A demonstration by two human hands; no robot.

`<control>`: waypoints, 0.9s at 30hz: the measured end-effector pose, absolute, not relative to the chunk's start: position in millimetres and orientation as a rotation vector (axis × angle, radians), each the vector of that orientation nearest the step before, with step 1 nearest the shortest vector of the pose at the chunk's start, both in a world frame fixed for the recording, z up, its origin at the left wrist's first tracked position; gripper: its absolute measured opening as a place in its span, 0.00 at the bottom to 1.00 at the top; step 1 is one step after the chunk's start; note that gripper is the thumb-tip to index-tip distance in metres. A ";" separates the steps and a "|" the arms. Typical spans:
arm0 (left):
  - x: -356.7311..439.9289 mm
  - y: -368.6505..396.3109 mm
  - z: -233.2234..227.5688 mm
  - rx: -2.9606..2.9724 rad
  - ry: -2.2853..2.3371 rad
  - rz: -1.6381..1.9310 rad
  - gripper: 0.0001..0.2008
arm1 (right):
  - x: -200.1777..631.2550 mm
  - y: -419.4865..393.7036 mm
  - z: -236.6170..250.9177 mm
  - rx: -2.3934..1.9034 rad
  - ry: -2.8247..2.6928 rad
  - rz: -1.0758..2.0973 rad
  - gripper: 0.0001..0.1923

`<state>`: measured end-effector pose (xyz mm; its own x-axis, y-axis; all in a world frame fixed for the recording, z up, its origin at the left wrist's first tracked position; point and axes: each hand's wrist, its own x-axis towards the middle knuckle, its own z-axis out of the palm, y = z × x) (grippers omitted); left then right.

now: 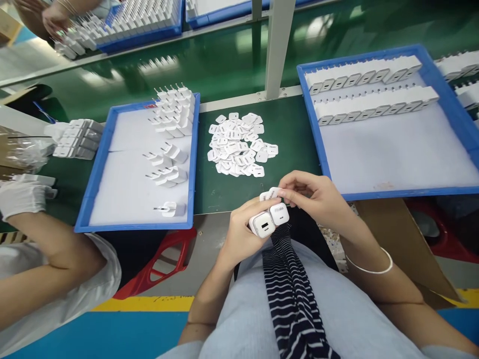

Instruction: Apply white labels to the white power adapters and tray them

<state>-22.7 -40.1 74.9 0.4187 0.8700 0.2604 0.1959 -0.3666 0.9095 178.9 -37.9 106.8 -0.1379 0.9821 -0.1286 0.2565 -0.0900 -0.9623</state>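
My left hand [239,232] is closed around two white plug chargers held side by side in front of my body. The nearer charger [262,223] shows a dark rectangular port; the other charger [279,214] has a printed end with a small slot. Behind them, small white cover plates [265,196] stick out by my left thumb. My right hand [318,197] pinches a printed white cover plate [274,192] between thumb and fingertips, right beside the left hand. On the green bench beyond lies a heap of similar cover plates [234,144].
A blue-rimmed tray [105,164] at left holds several upright chargers [172,119]. Another blue tray [396,191] at right carries two rows of chargers [374,105]. A co-worker's gloved hand [22,197] is far left; another person's hand [56,20] is across the bench. A metal post [279,50] stands mid-bench.
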 end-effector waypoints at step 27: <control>-8.9 -31.4 74.6 1.956 1.041 1.206 0.17 | 140.0 -68.1 106.1 -1.104 -0.819 1.623 0.14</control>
